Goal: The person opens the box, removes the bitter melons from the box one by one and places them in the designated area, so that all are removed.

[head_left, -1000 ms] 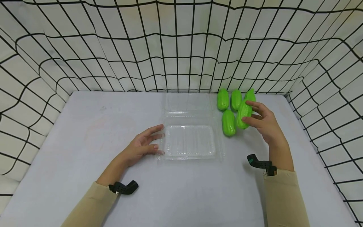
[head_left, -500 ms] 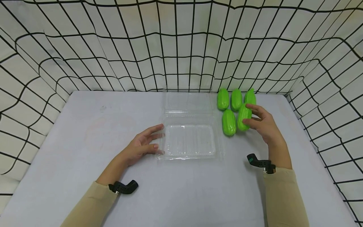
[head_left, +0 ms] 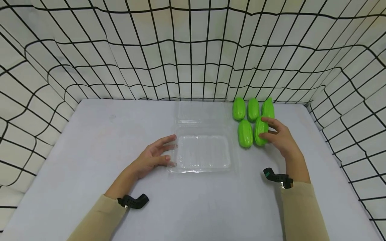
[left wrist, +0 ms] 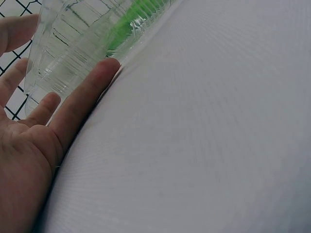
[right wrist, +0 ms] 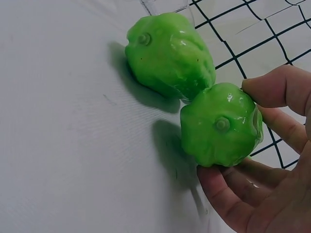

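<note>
Several bright green, glossy, ribbed plastic vegetables lie in two rows at the back right; their exact kind is unclear. My right hand holds the near right green vegetable between thumb and fingers. In the right wrist view this held vegetable shows a small round nub on its end, with its neighbour right beside it. An open clear plastic clamshell box lies in the middle, lid folded back. My left hand has its extended fingers at the box's left edge.
Black wire grid panels stand along the back and both sides of the white table. The three back vegetables sit close to the rear grid. A black wrist camera is strapped on each forearm.
My right hand has brought its green vegetable slightly nearer and down, level with the one on its left. The left hand stays at the box's edge. The head view has tilted slightly.
</note>
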A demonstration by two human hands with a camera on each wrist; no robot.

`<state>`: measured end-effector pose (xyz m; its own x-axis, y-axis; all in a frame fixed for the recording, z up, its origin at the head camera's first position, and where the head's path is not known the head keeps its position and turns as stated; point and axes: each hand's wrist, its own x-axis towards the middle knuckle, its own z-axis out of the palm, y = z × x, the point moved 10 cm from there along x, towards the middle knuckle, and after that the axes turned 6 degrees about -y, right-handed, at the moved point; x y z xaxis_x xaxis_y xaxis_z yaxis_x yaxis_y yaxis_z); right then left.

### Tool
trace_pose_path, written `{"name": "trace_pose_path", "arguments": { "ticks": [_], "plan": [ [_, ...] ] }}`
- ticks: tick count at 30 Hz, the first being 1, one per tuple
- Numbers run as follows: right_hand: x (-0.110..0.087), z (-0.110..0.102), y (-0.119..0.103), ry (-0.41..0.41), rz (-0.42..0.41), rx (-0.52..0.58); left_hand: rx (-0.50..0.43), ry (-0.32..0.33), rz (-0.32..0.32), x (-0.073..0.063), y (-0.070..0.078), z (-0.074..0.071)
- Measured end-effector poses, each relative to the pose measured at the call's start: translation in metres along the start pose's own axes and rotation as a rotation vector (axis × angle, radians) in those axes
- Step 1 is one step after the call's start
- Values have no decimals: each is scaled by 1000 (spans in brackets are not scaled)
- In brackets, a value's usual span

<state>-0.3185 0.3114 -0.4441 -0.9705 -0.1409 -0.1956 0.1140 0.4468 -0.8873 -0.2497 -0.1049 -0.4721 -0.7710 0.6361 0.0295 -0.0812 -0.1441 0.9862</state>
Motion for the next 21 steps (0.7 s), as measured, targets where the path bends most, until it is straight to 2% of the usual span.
{"name": "trace_pose_path", "arguments": {
  "ticks": [6, 12, 21],
  "plan": [
    [-6, -6, 3, -6, 8, -39, 11, -1, -5, 3, -4, 5],
    [-12, -1, 11, -19, 12, -80, 18, 7, -34, -3, -8, 11],
    [-6, 10, 8, -25, 9, -79, 22, 23, -60, -11, -3, 5]
  ]
}}
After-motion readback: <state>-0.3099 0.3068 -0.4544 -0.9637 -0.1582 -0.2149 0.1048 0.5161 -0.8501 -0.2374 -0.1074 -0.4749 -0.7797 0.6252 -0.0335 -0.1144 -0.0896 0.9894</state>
